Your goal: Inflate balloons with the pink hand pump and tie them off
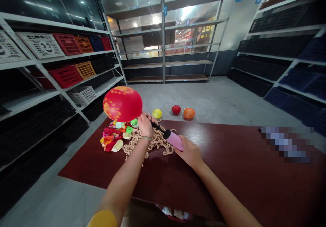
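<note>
My left hand (145,125) is closed at the neck of an inflated red balloon (122,104) with yellow-orange print, where it meets the black nozzle end of a hand pump. The pink body of the balloon pump (174,140) is wrapped by the fingers of my right hand (189,152); its black rod (159,128) runs up to my left hand. Below and around the left wrist lies a heap of beige curled pieces (160,140). Left of it is a pile of limp, uninflated balloons (112,137) in red, orange, green and cream.
On the floor beyond the dark red table (229,172) are a yellow balloon (157,113), a red balloon (176,110) and an orange balloon (188,113). A blurred-out flat object (285,145) lies at the table's right. Shelves with crates (67,76) line the left side.
</note>
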`<move>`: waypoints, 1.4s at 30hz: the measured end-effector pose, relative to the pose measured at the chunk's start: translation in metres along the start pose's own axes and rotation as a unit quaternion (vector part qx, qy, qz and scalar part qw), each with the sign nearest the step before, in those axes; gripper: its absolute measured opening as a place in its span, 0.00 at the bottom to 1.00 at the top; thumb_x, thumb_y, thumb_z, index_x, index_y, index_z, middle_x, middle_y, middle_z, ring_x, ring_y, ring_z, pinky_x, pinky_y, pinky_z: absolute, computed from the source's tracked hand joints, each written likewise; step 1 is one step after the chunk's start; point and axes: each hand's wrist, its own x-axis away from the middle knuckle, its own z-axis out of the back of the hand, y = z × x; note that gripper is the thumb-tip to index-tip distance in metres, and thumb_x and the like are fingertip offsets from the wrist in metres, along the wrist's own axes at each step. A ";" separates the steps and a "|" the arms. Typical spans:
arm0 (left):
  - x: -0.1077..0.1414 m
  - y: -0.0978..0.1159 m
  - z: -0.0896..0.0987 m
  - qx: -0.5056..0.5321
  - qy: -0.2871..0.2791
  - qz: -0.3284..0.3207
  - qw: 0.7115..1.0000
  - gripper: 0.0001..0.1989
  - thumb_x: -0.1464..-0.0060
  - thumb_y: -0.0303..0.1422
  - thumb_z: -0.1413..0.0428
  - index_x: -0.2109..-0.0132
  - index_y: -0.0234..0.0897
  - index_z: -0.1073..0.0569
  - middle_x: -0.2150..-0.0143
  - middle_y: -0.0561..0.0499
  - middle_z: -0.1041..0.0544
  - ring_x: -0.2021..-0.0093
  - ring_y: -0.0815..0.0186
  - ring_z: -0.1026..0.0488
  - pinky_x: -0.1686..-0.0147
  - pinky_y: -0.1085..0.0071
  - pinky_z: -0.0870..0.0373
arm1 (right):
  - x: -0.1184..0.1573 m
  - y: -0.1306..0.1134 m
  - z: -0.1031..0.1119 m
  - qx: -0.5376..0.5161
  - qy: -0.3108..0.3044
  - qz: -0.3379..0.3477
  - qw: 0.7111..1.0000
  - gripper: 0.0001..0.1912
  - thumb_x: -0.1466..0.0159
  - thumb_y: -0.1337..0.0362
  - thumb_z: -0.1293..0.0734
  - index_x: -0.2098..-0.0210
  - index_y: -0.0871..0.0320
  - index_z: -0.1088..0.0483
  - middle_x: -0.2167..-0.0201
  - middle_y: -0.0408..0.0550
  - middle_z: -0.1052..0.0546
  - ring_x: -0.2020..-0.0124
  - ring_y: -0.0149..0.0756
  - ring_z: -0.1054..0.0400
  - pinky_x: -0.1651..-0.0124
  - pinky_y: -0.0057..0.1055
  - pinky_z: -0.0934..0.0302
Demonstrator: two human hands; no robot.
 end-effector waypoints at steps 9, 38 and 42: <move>-0.002 0.015 -0.006 0.023 0.015 -0.061 0.998 0.14 0.43 0.39 0.48 0.72 0.40 0.44 0.82 0.61 0.45 0.86 0.74 0.44 0.84 0.76 0.46 | -0.001 0.002 -0.003 -0.006 0.024 -0.007 1.000 0.22 0.39 0.55 0.34 0.47 0.55 0.36 0.59 0.48 0.22 0.62 0.40 0.27 0.62 0.32 0.39; 0.002 -0.024 0.052 0.003 0.067 0.010 0.998 0.10 0.48 0.31 0.51 0.73 0.40 0.46 0.82 0.61 0.45 0.85 0.74 0.44 0.83 0.76 0.45 | 0.000 0.010 0.008 0.091 -0.067 0.077 0.991 0.23 0.38 0.55 0.36 0.45 0.55 0.35 0.62 0.49 0.23 0.64 0.41 0.30 0.65 0.32 0.45; -0.040 0.026 0.063 0.010 0.071 -0.040 0.997 0.10 0.50 0.30 0.49 0.72 0.40 0.46 0.81 0.62 0.46 0.85 0.75 0.44 0.82 0.77 0.45 | -0.002 0.010 0.005 0.058 -0.058 0.055 0.995 0.23 0.38 0.55 0.36 0.45 0.54 0.35 0.59 0.49 0.23 0.62 0.40 0.29 0.63 0.32 0.43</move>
